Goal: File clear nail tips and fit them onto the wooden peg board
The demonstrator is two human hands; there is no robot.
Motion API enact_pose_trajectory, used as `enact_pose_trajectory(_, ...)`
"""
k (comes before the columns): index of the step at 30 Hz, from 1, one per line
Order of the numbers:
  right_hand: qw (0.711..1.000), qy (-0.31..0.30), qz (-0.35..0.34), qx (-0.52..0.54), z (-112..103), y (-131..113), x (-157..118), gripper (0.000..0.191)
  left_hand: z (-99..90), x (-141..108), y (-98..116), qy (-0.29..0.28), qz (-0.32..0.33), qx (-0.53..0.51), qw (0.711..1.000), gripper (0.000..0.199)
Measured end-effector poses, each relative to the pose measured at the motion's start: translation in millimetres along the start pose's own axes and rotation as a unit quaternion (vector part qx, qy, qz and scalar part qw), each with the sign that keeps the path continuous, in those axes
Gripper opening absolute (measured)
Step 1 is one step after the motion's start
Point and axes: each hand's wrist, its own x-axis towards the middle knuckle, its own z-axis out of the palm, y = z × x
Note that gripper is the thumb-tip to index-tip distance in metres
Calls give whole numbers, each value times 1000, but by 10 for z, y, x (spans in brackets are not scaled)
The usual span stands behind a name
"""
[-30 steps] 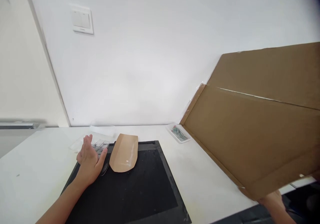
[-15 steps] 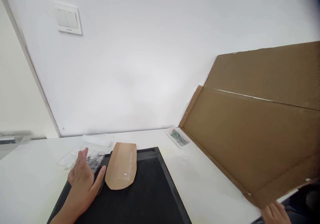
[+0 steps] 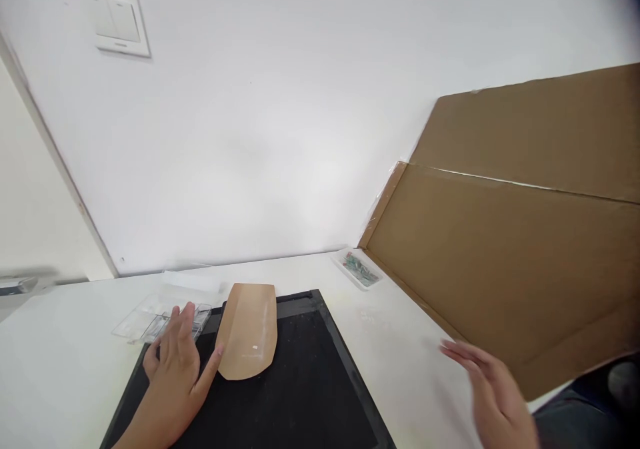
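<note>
My left hand (image 3: 176, 362) is over the left side of a black mat or tray (image 3: 310, 402), fingers stretched out and thumb spread, with nothing seen in it. Its thumb tip comes up to the left edge of a tan paper boat tray (image 3: 253, 342) and seems to touch it. Behind the fingers, partly hidden, lies a clear plastic compartment box (image 3: 203, 317) with small grey pieces in it. My right hand (image 3: 493, 389) is above the white table beside the cardboard, its fingers extended and holding nothing visible.
A large brown cardboard sheet (image 3: 505, 269), folded upward, leans at the right. Near the wall on the white table (image 3: 400, 342) sits a small white tray (image 3: 361, 269) of green and red pieces. Clear plastic sheets or lids (image 3: 145, 312) lie at the left. A light switch (image 3: 117, 22) is on the wall.
My right hand has come up and left from the cardboard's lower edge, over the table. My left hand has shifted slightly right, its thumb closer to the tan tray. The view has moved slightly.
</note>
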Motion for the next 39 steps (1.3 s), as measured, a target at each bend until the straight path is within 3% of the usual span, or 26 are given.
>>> enact_pose_trajectory(4,976,-176,-42,125,789,-888,403,34,-31,23,-19,-33,87,14,996,76)
enact_pose_trajectory(6,949,-266,-117,121,1203,-1316,520,38,-59,48,-16,-49,125,16,991,69)
enact_pose_trajectory(8,922,-307,-215,98,1589,-1642,571,43,-91,66,-10,-67,151,20,986,63)
enact_pose_trajectory(10,897,-321,-296,72,1917,-1834,559,50,-123,73,-7,-81,172,26,981,60)
enact_pose_trajectory(13,894,-317,-316,19,2244,-1882,461,56,-156,72,-8,-83,190,38,978,59)
enact_pose_trajectory(16,889,-318,-328,2,2368,-1745,346,61,-162,75,-10,-77,201,40,976,58)
enact_pose_trajectory(20,899,-318,-301,-21,2367,-1552,296,63,-158,79,3,-75,210,36,974,59)
enact_pose_trajectory(28,919,-310,-209,-125,2428,-1305,521,80,-162,74,-8,-60,195,58,977,62)
enact_pose_trajectory(34,899,-400,-76,-159,2470,-1052,632,91,-179,120,-52,-34,162,57,984,56)
enact_pose_trajectory(39,888,-422,-90,-157,2468,-1011,622,94,-181,124,-40,-34,148,51,987,55)
